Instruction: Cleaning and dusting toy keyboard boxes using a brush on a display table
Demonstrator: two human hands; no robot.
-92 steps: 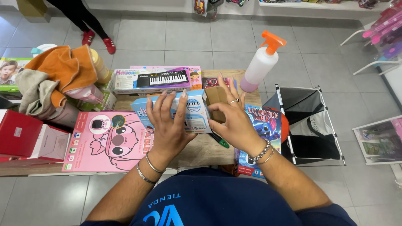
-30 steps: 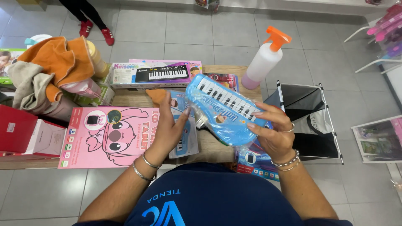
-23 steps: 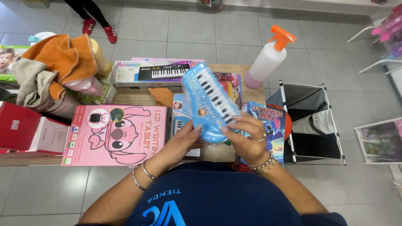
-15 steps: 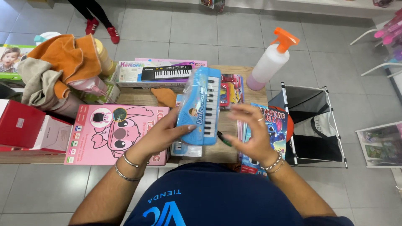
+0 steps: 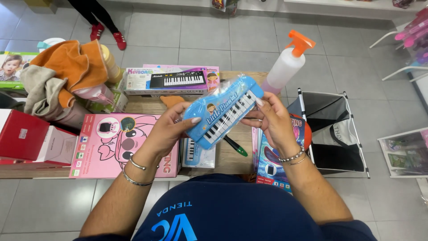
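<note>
I had swung the blue toy keyboard (image 5: 225, 111) back level, left hand (image 5: 167, 134) and right hand (image 5: 274, 122) pinching its ends.

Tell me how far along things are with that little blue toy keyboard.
Done: the blue toy keyboard, in clear wrap, is out of its box, which lies on the wooden table. In hand: the left hand and right hand hold it up, keys showing. Left: the boxed keyboard and pink box lie untouched.

Left hand (image 5: 167, 131), right hand (image 5: 274, 122), grips closed.
</note>
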